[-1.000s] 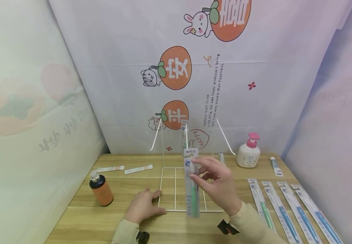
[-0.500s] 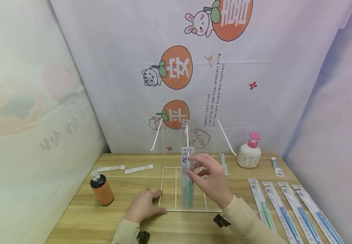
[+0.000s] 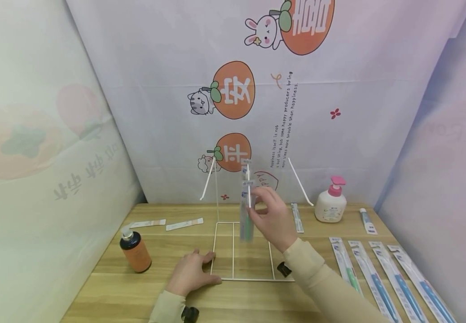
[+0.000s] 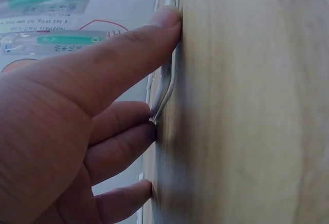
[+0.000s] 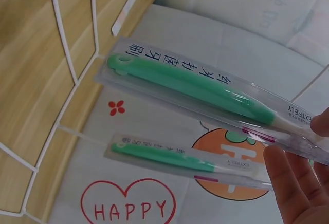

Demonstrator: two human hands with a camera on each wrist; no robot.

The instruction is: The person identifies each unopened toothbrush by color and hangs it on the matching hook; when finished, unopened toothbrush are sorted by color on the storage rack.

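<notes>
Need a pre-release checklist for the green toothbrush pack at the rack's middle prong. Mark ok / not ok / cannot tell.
1. Right grip secure on the held pack: ok, thumb and fingers pinch it.
2. Held pack upright: ok, green handle end down.
3. Middle prong through the pack's hole: cannot tell; the prong shows in front of the pack, but the hole isn't clear.
4. Rack steadied: ok, left grip touches its front left corner.
5. Pack behind hanging in line: ok, it is farther back at the same prong.
6. Held pack free of fingers: not ok, the right grip has it.
</notes>
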